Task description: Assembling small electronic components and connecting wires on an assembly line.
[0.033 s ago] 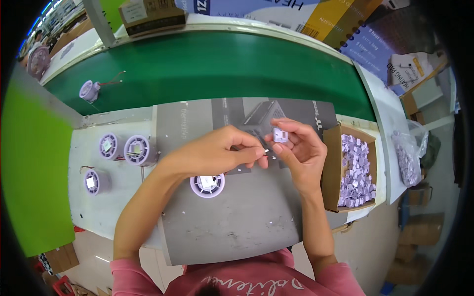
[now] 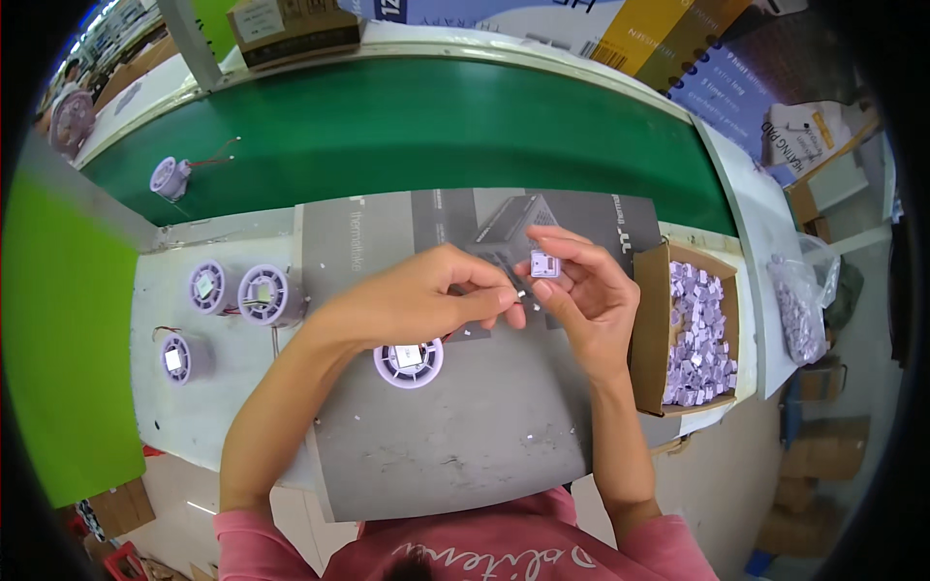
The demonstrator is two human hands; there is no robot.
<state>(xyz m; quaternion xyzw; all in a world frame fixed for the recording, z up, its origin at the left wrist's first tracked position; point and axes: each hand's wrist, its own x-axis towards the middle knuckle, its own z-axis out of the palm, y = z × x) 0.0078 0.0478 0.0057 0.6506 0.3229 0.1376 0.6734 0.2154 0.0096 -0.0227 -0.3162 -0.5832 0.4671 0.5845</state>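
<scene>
My left hand [image 2: 470, 295] is closed in a pinch on a small white wire connector [image 2: 521, 293] over the grey printed sheet. In my right hand [image 2: 596, 290], a small square lilac plastic piece [image 2: 545, 264] is held between thumb and fingers, with a slot in its visible face. The connector and the piece are close together but apart. Below my left wrist sits a round lilac fan-like unit [image 2: 408, 365] with a white square on top, partly hidden by the hand. A bit of red wire shows beside it.
Three similar round units, such as the middle one [image 2: 266, 294], stand on the white table at left. Another unit [image 2: 170, 178] with red wires lies on the green belt [image 2: 436, 126]. At right, a cardboard box [image 2: 651, 334] holds many lilac pieces, beside a clear plastic bag [image 2: 802, 320].
The lilac piece in my right hand has tilted slightly, showing more of its face. My left hand keeps its pinch. The whole view has shifted a little.
</scene>
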